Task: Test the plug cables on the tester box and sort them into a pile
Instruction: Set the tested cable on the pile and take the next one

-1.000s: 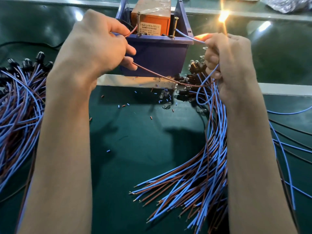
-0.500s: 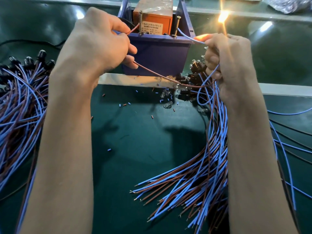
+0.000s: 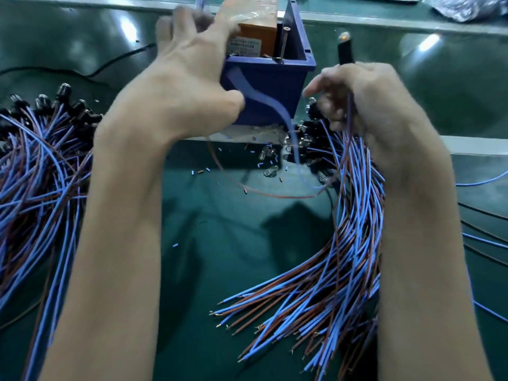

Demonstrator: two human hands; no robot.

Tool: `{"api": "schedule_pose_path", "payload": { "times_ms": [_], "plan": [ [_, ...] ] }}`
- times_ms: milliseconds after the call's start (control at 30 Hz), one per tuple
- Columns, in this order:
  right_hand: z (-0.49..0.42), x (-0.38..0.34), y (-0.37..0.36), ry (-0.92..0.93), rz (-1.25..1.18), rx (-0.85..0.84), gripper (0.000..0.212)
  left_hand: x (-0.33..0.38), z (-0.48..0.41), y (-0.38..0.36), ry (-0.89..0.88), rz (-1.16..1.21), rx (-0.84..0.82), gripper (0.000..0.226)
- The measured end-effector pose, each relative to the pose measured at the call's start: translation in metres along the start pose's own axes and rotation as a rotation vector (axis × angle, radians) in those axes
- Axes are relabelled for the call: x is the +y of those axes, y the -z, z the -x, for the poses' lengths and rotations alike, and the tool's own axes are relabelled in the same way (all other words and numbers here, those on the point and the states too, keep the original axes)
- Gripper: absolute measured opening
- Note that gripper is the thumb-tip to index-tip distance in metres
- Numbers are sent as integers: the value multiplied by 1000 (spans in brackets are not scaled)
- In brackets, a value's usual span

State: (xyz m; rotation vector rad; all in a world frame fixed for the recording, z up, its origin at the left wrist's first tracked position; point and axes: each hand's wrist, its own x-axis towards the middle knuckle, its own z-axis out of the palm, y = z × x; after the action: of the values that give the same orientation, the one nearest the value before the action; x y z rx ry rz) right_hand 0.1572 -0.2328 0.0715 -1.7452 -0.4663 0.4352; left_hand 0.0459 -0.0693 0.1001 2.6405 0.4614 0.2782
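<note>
The tester box (image 3: 275,86) is a blue bin holding an orange unit (image 3: 258,31), at the top centre. My left hand (image 3: 189,78) is blurred in front of its left side, fingers spread, holding nothing. My right hand (image 3: 368,100) grips a plug cable; its black socket (image 3: 345,52) sticks up above my fist with a faint orange glow at the tip. That cable's blue lead (image 3: 286,119) and brown lead (image 3: 261,192) hang loose below the box. A bundle of blue and brown cables (image 3: 343,243) trails under my right hand. A pile of cables (image 3: 41,160) lies at the left.
Cut bits of insulation (image 3: 198,171) and small glass bulbs (image 3: 268,160) litter the green mat in front of the box. A metal strip (image 3: 472,145) crosses the table behind. A black cord (image 3: 82,72) runs at the far left, a plastic bag (image 3: 467,6) at the top right.
My left hand let go of the brown lead and spread its fingers. Both leads came off the box's contacts and dropped. The lamp went from bright to a faint glow.
</note>
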Motion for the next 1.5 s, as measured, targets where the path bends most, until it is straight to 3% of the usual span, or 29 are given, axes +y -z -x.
{"api": "schedule_pose_path", "payload": {
  "times_ms": [67,133,233,333,467,700,800,900,1033,1100,1167,1267,1400,1500],
  "plan": [
    [1,-2,-2,-36,165,-62,39,15,3,-4,-109,-4,-17,72],
    [0,-3,-5,-21,239,-55,41,30,4,-11,-226,1,-145,68],
    [-3,-3,-4,-3,184,71,42,40,3,-25,-262,74,-351,58],
    [-2,-2,6,-34,130,214,43,41,0,-35,-215,60,-450,69],
    [4,-3,16,-25,-82,345,37,42,2,-41,-257,-52,-587,41],
    [1,3,22,-10,-178,372,21,73,22,-47,-446,128,-840,21],
    [-1,10,27,-30,-47,304,21,86,32,-51,-580,139,-939,10],
    [-6,24,32,-103,293,263,25,89,33,-60,-591,-117,-887,31],
    [-6,34,44,-219,597,256,18,55,11,-52,-328,-253,-708,50],
    [-4,33,48,-218,615,305,33,22,-4,-37,-113,-204,-556,52],
    [-3,31,49,-214,595,362,51,-18,-18,-22,135,-50,-315,52],
    [-5,30,49,-212,542,407,52,-81,-24,-8,522,-33,80,65],
    [-6,31,44,-193,533,402,42,-126,-9,-12,812,-40,133,71],
    [-8,32,43,-188,507,377,37,-133,-5,-14,858,-144,152,65]
  ]
}}
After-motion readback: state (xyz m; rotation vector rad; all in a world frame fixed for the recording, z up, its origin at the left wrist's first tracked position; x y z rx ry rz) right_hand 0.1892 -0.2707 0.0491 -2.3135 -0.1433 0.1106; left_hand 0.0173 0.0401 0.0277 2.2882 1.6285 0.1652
